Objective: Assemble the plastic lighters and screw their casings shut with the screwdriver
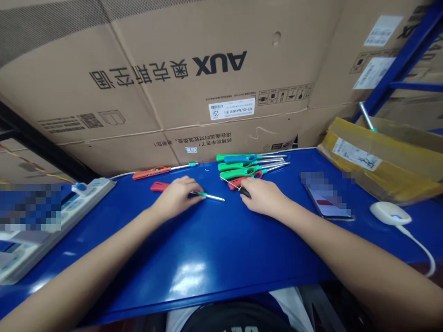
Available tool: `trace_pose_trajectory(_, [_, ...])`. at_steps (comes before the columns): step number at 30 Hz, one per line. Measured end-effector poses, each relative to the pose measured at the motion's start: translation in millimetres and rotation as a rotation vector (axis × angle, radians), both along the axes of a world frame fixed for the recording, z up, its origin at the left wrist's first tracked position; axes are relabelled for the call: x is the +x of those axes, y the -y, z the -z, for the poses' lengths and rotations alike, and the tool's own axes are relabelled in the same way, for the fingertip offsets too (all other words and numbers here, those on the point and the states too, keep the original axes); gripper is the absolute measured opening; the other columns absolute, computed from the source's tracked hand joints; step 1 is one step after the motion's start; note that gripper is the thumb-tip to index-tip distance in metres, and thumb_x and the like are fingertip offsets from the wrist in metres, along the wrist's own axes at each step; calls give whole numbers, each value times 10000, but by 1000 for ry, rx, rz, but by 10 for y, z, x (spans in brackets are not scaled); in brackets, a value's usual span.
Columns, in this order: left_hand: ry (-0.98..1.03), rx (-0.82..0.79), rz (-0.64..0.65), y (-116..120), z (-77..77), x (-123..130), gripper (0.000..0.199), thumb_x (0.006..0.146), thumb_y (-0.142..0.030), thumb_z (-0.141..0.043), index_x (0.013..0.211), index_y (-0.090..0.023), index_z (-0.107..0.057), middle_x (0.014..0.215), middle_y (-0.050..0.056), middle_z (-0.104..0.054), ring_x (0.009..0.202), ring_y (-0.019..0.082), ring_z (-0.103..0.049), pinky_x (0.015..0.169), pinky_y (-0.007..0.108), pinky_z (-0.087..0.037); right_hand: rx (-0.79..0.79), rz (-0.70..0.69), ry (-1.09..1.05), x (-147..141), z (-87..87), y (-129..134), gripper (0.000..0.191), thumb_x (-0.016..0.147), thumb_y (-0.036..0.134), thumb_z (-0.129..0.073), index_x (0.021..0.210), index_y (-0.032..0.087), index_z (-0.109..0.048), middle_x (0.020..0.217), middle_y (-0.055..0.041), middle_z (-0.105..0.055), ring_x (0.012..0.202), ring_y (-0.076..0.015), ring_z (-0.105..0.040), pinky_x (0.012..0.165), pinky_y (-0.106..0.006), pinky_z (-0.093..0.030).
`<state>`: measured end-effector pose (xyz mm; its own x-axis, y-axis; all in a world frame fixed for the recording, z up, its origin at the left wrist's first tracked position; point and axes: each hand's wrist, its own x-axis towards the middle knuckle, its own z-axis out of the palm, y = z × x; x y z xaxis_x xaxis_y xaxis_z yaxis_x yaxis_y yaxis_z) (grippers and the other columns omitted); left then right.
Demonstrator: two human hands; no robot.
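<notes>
My left hand [180,198] is closed around a red long-necked gas lighter [158,186], whose metal tube points right, low over the blue table. In my right hand [260,195], also closed, is a small screwdriver [245,192] with a black and yellow handle; its thin shaft slants up to the left. Just beyond my right hand lies a pile of green lighters [238,173], with a blue lighter [238,158] and a red lighter [235,183] among them. An orange-red lighter [151,172] rests behind my left hand.
A white power strip [86,196] runs along the left side of the blue table [214,258]. To the right are a phone [325,196], a white corded device [391,213] and an open taped carton [377,161] with a metal tube sticking out. Large cardboard [138,41] stands behind.
</notes>
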<state>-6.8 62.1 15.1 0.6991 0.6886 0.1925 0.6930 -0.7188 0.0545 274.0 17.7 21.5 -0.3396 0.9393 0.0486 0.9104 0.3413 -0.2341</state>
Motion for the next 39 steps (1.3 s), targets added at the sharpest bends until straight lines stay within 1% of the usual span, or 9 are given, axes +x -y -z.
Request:
trace_pose_trajectory(4, [87, -84, 170, 587, 6, 403, 376, 1002, -445, -576, 1316, -243, -623, 1200, 73, -710, 1113, 228, -629, 965, 384, -472, 1, -22, 45, 36, -41, -1, 226, 928, 283, -551, 1108, 193, -654, 1187, -110, -715, 1077, -288, -670, 786, -346, -502])
trace_pose_trajectory(7, [145, -127, 275, 753, -106, 435, 424, 987, -425, -602, 1383, -275, -577, 1362, 80, -635, 1247, 244, -576, 1073, 414, -421, 11, -38, 65, 60, -72, 6, 211, 933, 291, -568, 1090, 183, -658, 1129, -116, -720, 1058, -283, -662, 799, -346, -500])
trace_pose_trajectory(15, [138, -206, 195, 451, -65, -99, 491, 942, -439, -656, 1402, -288, -572, 1399, 100, -593, 1276, 275, -560, 1100, 458, -434, 144, -186, 3, -6, -76, 71, 218, 987, 315, -537, 1114, 172, -640, 1200, -126, -614, 1129, -270, -548, 968, -395, -425])
trace_pose_trajectory(18, [170, -262, 257, 436, 49, -91, 413, 965, -401, -637, 1352, -260, -617, 1304, 100, -639, 1198, 245, -604, 1047, 399, -475, 109, -314, -140, -40, -127, 179, 269, 1007, 428, -516, 945, 195, -636, 1026, -65, -642, 991, -208, -585, 836, -321, -431])
trace_pose_trajectory(21, [201, -247, 268, 472, 114, -20, 471, 944, -427, -669, 1372, -246, -598, 1299, 110, -636, 1191, 257, -597, 1035, 404, -466, -154, -406, -56, -52, -218, 282, 507, 745, 697, -738, 806, 220, -576, 786, 16, -627, 672, -150, -535, 569, -282, -310])
trace_pose_trajectory(24, [197, -241, 292, 524, 125, 27, 481, 948, -442, -662, 1380, -245, -584, 1313, 112, -629, 1198, 260, -585, 1023, 403, -451, -269, -486, 85, -62, -272, 330, 474, 723, 598, -800, 727, 220, -514, 708, 40, -591, 576, -126, -474, 527, -282, -263])
trace_pose_trajectory(28, [201, -228, 312, 579, 100, 46, 476, 944, -434, -669, 1366, -232, -579, 1272, 100, -651, 1141, 241, -601, 973, 378, -453, -156, -531, 45, -74, -219, 309, 152, 880, 327, -694, 958, 216, -626, 937, -20, -657, 847, -190, -612, 685, -298, -415])
trace_pose_trajectory(32, [220, -215, 306, 587, 93, 42, 358, 972, -345, -621, 1305, -214, -610, 1184, 86, -693, 1048, 222, -630, 917, 363, -475, -89, -557, 19, -70, -126, 271, 268, 956, 302, -607, 1205, 211, -637, 1139, -81, -643, 1027, -239, -623, 840, -352, -472])
trace_pose_trajectory(39, [274, -223, 267, 558, 107, 4, 360, 963, -344, -628, 1289, -194, -601, 1159, 86, -710, 1009, 214, -645, 893, 347, -506, 33, -520, -14, -59, -116, 271, 235, 964, 275, -592, 1187, 204, -605, 1187, -89, -638, 1045, -236, -626, 833, -342, -473])
